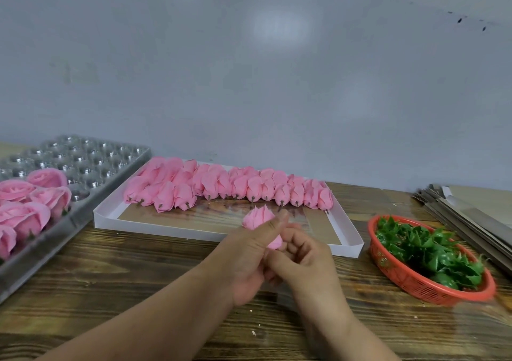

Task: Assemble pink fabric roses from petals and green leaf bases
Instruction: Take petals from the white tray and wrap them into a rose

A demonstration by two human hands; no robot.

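Note:
My left hand (250, 252) grips a pink rosebud (257, 218) above the wooden table, its petal tip sticking out past my thumb. My right hand (303, 258) curls its fingers around the bud's lower end, which is mostly hidden between both hands. Behind them a white tray (210, 232) carries a row of several unfinished pink buds (230, 184) with stems pointing toward me. A red basket (410, 280) at the right is filled with green leaf bases (426, 247). Finished roses (30, 202) sit in a clear plastic cell tray (91, 164) at the left.
Flat cardboard sheets (471, 216) are stacked at the far right behind the basket. A plain grey wall rises right behind the table. Bare wooden tabletop (138, 272) lies between the plastic tray and my arms.

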